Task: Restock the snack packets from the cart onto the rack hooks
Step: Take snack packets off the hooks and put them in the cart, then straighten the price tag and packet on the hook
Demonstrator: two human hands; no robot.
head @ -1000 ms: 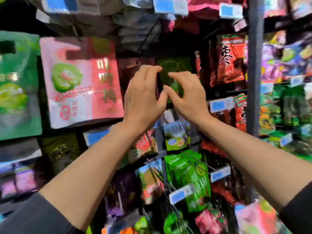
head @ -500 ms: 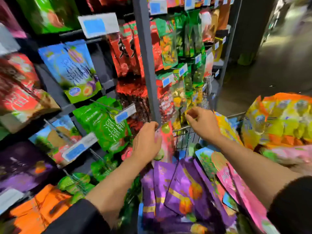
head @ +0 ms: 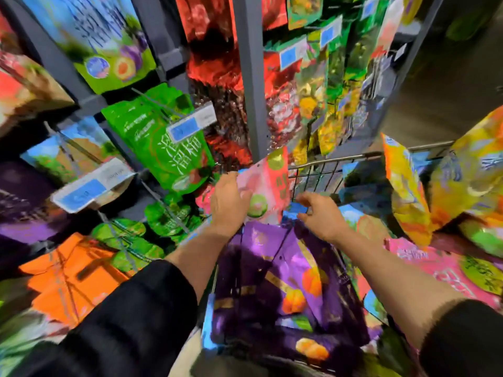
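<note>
Head view looked down over a wire cart (head: 321, 170) parked against the snack rack (head: 249, 77), both bare forearms reaching into it. The left hand (head: 228, 205) had its grip closed on a pink snack packet (head: 268, 183), fingers and thumb pinching its lower left part, with a green fruit picture showing just beside the thumb. The packet was lifted above the purple packets (head: 272, 273) heaped in the cart, in front of the rack's grey upright. The right hand (head: 321, 216) hovered just to the right of it, over the cart's contents, fingers loosely curled and holding nothing that could be seen.

As for progress, the job looked well short of finished. The cart held plenty of stock: purple packets in the middle, pink packets (head: 435, 265) to the right, and orange-yellow packets (head: 408, 191) standing along the far side. Many rack hooks already carried goods, such as the green packets (head: 160, 142) hanging behind a blue price tag (head: 187, 126), though how full each hook was could not be told through the motion blur. The pink packet was out of the pile but not yet on any hook, so carrying it over and threading it on remained.

The packet's long axis ran roughly upright, tilted a little to the right at the top. Its printed face was turned towards the camera, and its top edge pointed up towards the rack.
</note>
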